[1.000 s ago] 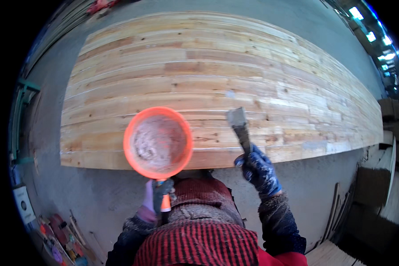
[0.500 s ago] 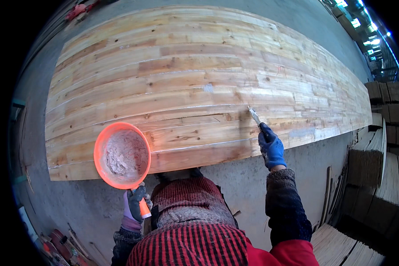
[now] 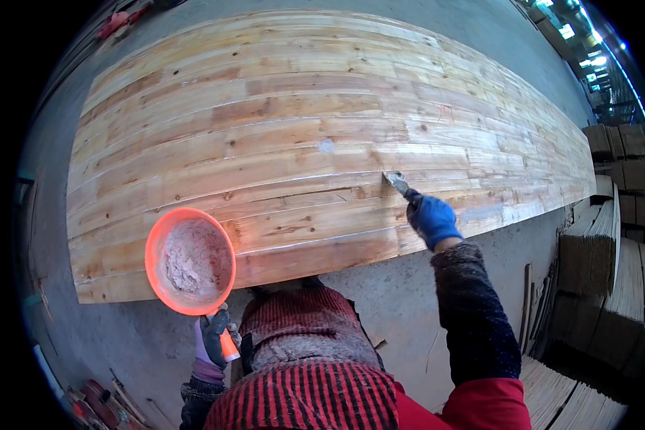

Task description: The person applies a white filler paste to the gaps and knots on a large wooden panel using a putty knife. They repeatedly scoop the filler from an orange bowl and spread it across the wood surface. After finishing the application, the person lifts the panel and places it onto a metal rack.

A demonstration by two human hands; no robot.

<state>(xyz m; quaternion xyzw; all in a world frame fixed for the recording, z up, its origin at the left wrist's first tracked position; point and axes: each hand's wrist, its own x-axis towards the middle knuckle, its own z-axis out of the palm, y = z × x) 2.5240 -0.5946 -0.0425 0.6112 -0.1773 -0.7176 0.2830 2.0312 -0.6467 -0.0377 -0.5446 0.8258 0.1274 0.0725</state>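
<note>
A large panel of glued wooden planks (image 3: pixel 279 136) lies flat on the grey floor in front of me. My right hand (image 3: pixel 432 218), in a blue glove, grips a putty knife (image 3: pixel 398 182) whose blade presses on a seam of the panel. My left hand (image 3: pixel 213 337), in a dark glove, holds the handle of an orange scoop-shaped bowl (image 3: pixel 190 260) filled with pale filler paste, held over the panel's near edge. A small pale filled patch (image 3: pixel 326 145) shows further up the panel.
Stacks of thin wooden sheets (image 3: pixel 609 236) stand to the right, with more boards (image 3: pixel 566 394) at lower right. Grey concrete floor (image 3: pixel 401 301) surrounds the panel. Red tools or scraps (image 3: pixel 97 398) lie at lower left.
My right hand has reached further forward and right, setting the putty knife on a seam. The bowl in my left hand has dropped lower and to the left.
</note>
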